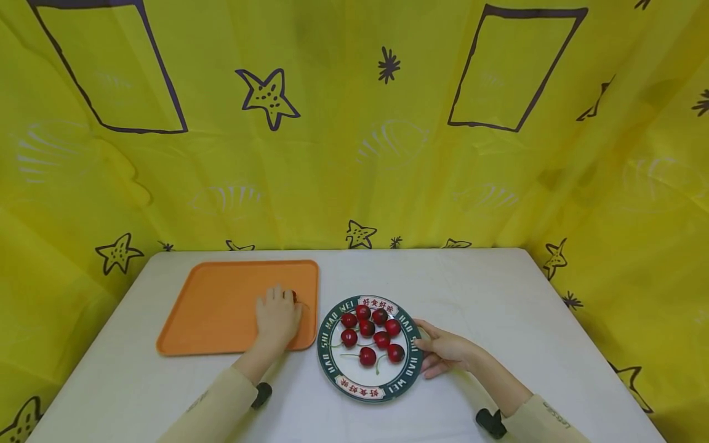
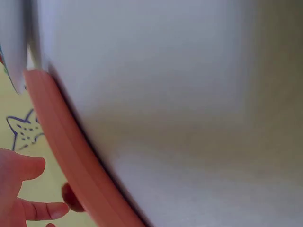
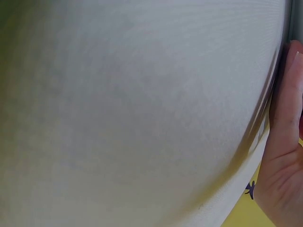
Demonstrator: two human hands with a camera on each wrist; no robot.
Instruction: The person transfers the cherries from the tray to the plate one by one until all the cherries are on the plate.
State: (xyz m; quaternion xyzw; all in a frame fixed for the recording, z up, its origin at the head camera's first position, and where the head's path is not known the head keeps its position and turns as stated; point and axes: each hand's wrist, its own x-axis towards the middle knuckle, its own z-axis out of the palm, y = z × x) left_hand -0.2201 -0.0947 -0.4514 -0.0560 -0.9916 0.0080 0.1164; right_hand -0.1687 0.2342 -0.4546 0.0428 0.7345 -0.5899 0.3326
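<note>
My left hand [image 1: 279,317] is over the right part of an orange tray [image 1: 221,307]. By its fingertips is one dark red cherry [image 1: 294,296], partly hidden by the hand in the head view. In the left wrist view a fingertip meets the cherry [image 2: 72,196], while the thumb stands apart from it. My right hand [image 1: 445,349] grips the right rim of a round plate [image 1: 346,369], thumb on top and the other fingers at the side and below. Several red cherries [image 1: 367,357] with stems lie on the plate's white middle; its green rim bears lettering.
Both tray and plate are on a white-covered table [image 1: 471,283], the plate just right of the tray. A yellow curtain [image 1: 332,160] with starfish drawings hangs behind the table and along its sides.
</note>
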